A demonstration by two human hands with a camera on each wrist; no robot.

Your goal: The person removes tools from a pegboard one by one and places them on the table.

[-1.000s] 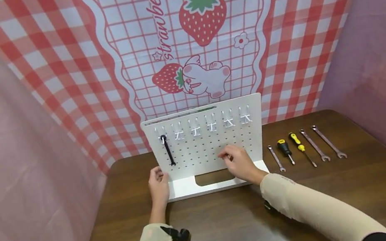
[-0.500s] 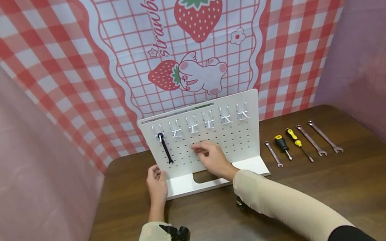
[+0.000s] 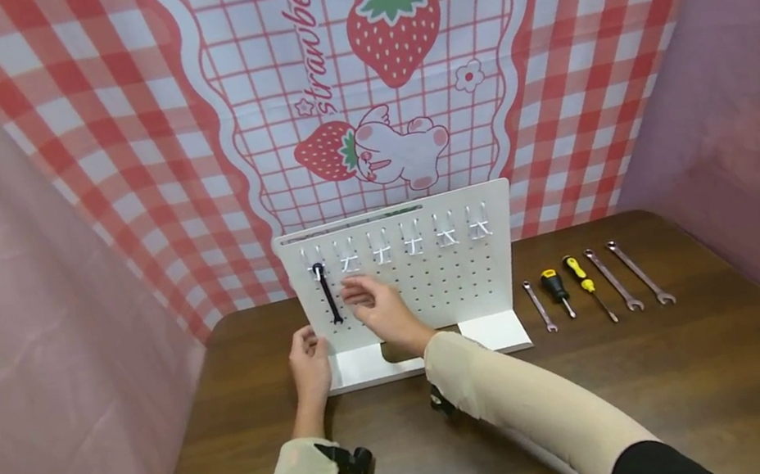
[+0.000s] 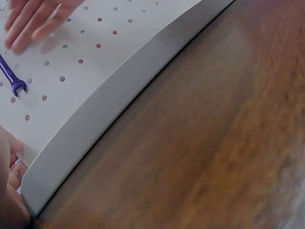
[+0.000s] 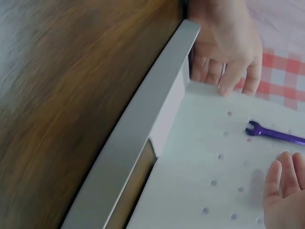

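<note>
A white pegboard [image 3: 433, 287] stands on its base, with a dark wrench [image 3: 329, 295] hanging by its ring end from the leftmost hook; the wrench looks purple in the wrist views. My left hand [image 3: 310, 368] grips the board's lower left side edge, thumb at the front and some fingers hidden behind, as the right wrist view shows of this hand [image 5: 228, 52]. Just right of the wrench, my right hand [image 3: 378, 309] is held in front of the board with fingers fairly straight and nothing in it. In the left wrist view its fingers [image 4: 31, 21] are spread slightly.
Several white hooks [image 3: 413, 242] line the board's upper part. Right of the board lie a short wrench [image 3: 540, 307], a stubby screwdriver [image 3: 554, 285], a longer yellow screwdriver [image 3: 585, 283] and two longer wrenches, one at the far right [image 3: 639, 270]. A checked cloth [image 3: 170, 137] hangs behind.
My right hand has moved left across the front of the board, from its right part to beside the hanging wrench. My left hand has stayed at the board's edge.
</note>
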